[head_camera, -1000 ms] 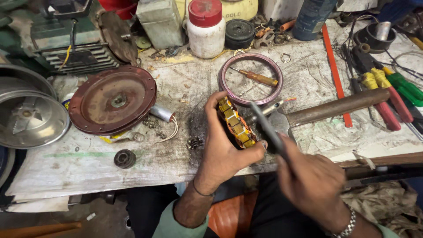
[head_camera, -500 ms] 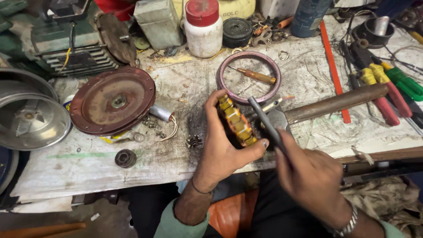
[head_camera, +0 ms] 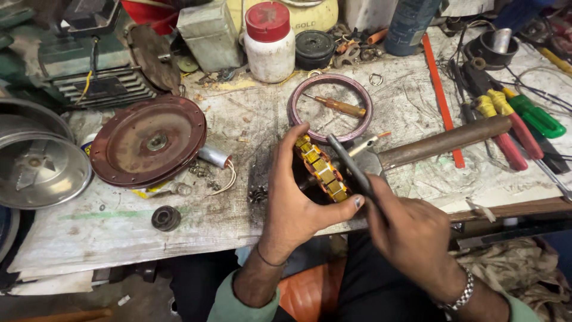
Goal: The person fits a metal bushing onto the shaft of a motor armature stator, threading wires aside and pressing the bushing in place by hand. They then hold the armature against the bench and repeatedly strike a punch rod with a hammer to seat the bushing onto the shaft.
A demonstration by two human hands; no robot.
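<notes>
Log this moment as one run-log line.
left hand: grips round yellow-taped wound motor stator | right hand: holds thin dark metal tool against it | worn bench

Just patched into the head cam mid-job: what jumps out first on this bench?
At the near edge, the left hand grips a motor stator with yellow-wrapped windings, while the right hand works a dark slim tool against it. To the left lies a big rust-red round cover plate. Behind the hands a pinkish ring encircles a small screwdriver, and a brown metal bar lies to the right.
</notes>
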